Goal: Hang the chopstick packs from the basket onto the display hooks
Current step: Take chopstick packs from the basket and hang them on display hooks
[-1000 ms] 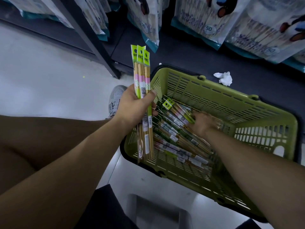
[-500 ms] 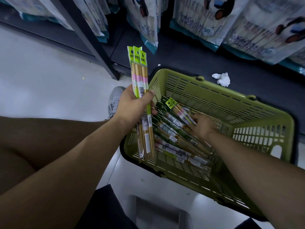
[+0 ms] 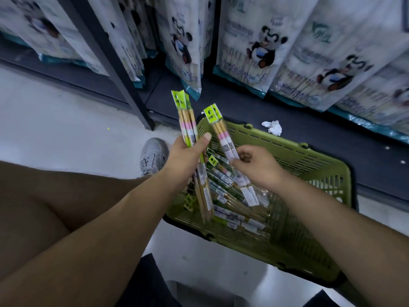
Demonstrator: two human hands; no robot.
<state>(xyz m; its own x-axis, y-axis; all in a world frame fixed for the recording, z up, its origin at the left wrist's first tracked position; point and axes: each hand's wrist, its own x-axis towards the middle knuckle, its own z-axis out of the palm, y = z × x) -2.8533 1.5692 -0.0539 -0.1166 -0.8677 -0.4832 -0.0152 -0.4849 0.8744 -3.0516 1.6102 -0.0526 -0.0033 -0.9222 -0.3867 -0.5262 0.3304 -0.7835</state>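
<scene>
A green plastic basket [image 3: 321, 165] sits on the floor, with several chopstick packs [image 3: 232, 209] lying inside. My left hand [image 3: 186, 158] grips a bundle of chopstick packs [image 3: 187, 120] upright over the basket's left edge, their lime-green header cards at the top. My right hand [image 3: 256, 165] pinches another pair of chopstick packs [image 3: 221, 131] lifted above the basket, tilted with the green headers pointing up and left. The two bundles are close together but apart. No display hooks are visible.
Large white bags with panda prints [image 3: 261, 47] hang above a dark bottom shelf [image 3: 243, 111]. A crumpled white tissue [image 3: 273, 127] lies on that shelf behind the basket. A grey shelf post [image 3: 124, 80] stands left. My grey shoe [image 3: 152, 156] is beside the basket.
My right hand has risen out of the basket holding chopstick packs and come toward my left hand. The view has tilted up, showing more of the hanging bags.
</scene>
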